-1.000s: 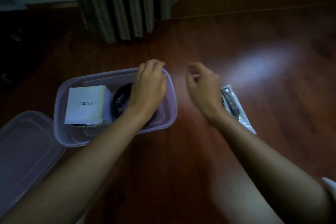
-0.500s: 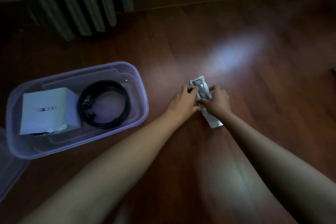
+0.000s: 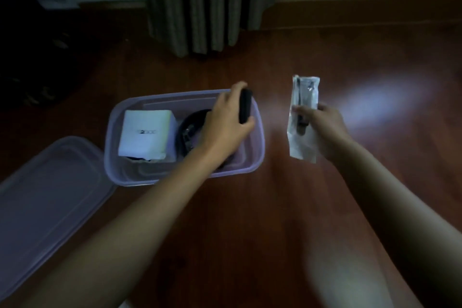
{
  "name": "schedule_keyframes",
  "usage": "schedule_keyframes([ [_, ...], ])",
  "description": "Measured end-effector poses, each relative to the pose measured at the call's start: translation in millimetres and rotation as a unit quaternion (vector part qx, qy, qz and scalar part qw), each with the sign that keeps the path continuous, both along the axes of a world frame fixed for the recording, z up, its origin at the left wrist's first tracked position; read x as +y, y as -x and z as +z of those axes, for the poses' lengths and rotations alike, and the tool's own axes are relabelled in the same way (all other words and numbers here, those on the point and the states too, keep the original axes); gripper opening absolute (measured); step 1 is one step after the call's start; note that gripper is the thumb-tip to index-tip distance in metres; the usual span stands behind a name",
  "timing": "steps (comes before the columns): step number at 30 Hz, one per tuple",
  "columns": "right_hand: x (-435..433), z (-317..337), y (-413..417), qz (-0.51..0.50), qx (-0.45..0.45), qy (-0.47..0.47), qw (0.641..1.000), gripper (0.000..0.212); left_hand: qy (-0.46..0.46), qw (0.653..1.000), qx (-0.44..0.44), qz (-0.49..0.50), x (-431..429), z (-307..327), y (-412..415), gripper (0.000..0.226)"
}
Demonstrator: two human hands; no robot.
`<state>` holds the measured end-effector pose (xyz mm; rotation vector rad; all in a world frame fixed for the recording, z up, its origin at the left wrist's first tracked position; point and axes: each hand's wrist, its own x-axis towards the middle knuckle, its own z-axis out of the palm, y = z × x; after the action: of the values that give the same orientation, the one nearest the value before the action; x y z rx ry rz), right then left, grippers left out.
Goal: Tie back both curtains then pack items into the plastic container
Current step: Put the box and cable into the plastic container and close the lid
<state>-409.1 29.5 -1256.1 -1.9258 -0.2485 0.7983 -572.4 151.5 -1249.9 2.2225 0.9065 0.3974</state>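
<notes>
Plastic container (image 3: 160,177) on wooden floor (image 3: 250,220) holds a white box (image 3: 146,132) and black coil (image 3: 190,122). Above its right end, the left hand (image 3: 225,122) grips a dark bar (image 3: 245,105). The right hand (image 3: 325,127) pinches a clear packet (image 3: 306,90) alongside. The lid (image 3: 50,187) lies left.

Left hand (image 3: 225,122) now grips a dark object (image 3: 245,105) over the container (image 3: 162,97); right hand (image 3: 325,127) lifted the packet (image 3: 304,94).

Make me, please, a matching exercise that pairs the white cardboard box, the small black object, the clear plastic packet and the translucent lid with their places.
1. white cardboard box
2. small black object
3. clear plastic packet
4. translucent plastic lid

A. in the right hand
B. on the wooden floor
C. inside the translucent plastic container
D. in the left hand

Pairs: 1-C, 2-D, 3-A, 4-B
</notes>
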Motion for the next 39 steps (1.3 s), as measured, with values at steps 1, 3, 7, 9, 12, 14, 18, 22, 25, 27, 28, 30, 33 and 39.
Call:
schedule_keyframes([
  [1, 10.9, 6.8, 7.8, 0.007, 0.014, -0.011, 1.000, 0.018, 0.002, 1.000, 0.025, 0.015, 12.5, -5.3, 12.5, 0.063],
  [3, 29.8, 14.7, 23.7, 0.024, 0.043, -0.014, 0.999, 0.017, 0.005, 0.997, 0.079, 0.024, 27.6, -17.7, 31.5, 0.065],
  [7, 49.8, 16.1, 49.0, 0.063, 0.077, -0.022, 0.995, 0.015, 0.031, 0.988, 0.150, 0.008, 31.7, -40.7, 43.1, 0.066],
  [9, 50.8, 15.5, 56.9, 0.078, 0.064, -0.009, 0.995, 0.016, 0.031, 0.983, 0.180, 0.003, 30.8, -50.2, 44.1, 0.068],
  [12, 48.8, 8.9, 60.4, 0.097, 0.022, 0.005, 0.995, 0.023, 0.032, 0.977, 0.212, -0.004, 28.4, -59.8, 44.2, 0.068],
  [14, 47.8, 2.9, 61.2, 0.103, -0.049, 0.024, 0.993, 0.035, 0.018, 0.976, 0.215, 0.008, 25.2, -62.6, 42.1, 0.068],
  [18, 47.2, -3.1, 69.2, 0.171, -0.195, 0.050, 0.965, 0.058, -0.026, 0.971, 0.236, 0.027, 16.5, -65.1, 34.0, 0.067],
  [22, 45.7, -9.7, 77.9, 0.217, -0.280, 0.083, 0.931, 0.055, -0.048, 0.977, 0.202, 0.051, 13.7, -54.0, 35.5, 0.064],
  [25, 47.9, -12.3, 84.8, 0.234, -0.321, 0.087, 0.914, 0.054, -0.104, 0.987, 0.087, 0.082, 21.4, -32.4, 58.5, 0.051],
  [27, 48.9, -17.6, 90.2, 0.249, -0.351, 0.095, 0.897, 0.062, -0.132, 0.985, 0.019, 0.106, 34.3, -23.7, 82.6, 0.046],
  [28, 49.2, -21.5, 93.1, 0.261, -0.372, 0.112, 0.884, 0.066, -0.141, 0.983, 0.005, 0.120, 42.9, -23.2, 95.7, 0.046],
  [30, 49.2, -28.6, 99.4, 0.287, -0.397, 0.149, 0.859, 0.071, -0.155, 0.976, 0.024, 0.152, 60.9, -29.5, 120.9, 0.048],
  [33, 51.4, -38.0, 106.2, 0.318, -0.413, 0.166, 0.837, 0.079, -0.155, 0.969, 0.057, 0.181, 77.8, -42.1, 148.1, 0.049],
  [39, 62.3, -47.4, 109.6, 0.367, -0.387, 0.228, 0.815, 0.067, -0.100, 0.971, 0.123, 0.181, 80.3, -56.7, 167.9, 0.061],
])
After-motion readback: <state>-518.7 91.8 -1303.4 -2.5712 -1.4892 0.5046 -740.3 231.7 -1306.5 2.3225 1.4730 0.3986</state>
